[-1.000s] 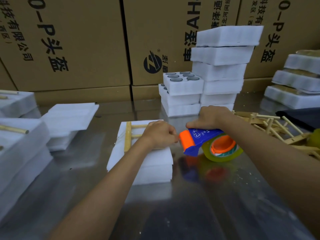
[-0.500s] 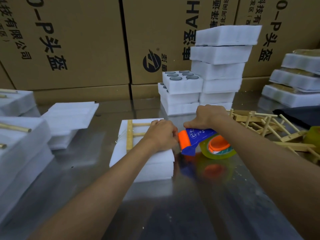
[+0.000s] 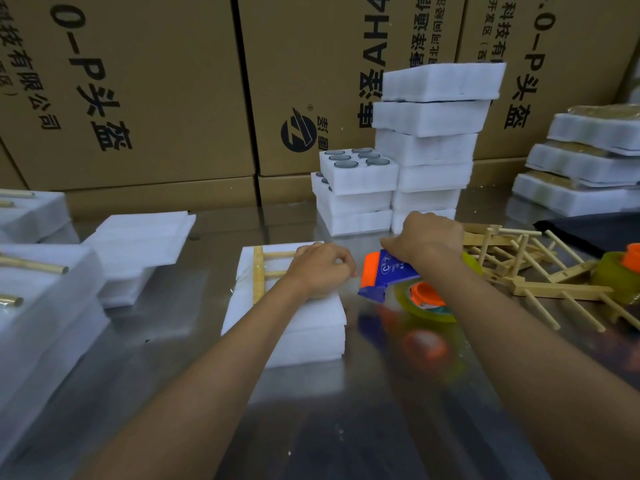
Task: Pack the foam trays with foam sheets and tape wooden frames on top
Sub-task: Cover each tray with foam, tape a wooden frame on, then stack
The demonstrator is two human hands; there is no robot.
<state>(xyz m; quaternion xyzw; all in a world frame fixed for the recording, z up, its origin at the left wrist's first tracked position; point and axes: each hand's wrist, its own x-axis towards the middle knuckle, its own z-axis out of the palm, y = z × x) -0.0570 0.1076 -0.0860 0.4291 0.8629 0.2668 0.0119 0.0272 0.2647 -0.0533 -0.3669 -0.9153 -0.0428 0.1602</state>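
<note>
Foam tray point(image 3: 294, 323) sits mid-table under the left hand point(image 3: 320, 270), whose curled fingers press the wooden frame point(image 3: 259, 271) onto it. Just right of the tray, the right hand point(image 3: 420, 239) grips the tape dispenser point(image 3: 391, 277) (fingers wrapped). Keep tape taut, pull straight off the tray's right edge; beyond, loose frames point(image 3: 512, 268) crowd the room.

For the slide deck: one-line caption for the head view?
Left hand presses the wooden frame onto the foam tray while right hand grips the tape dispenser.
</note>
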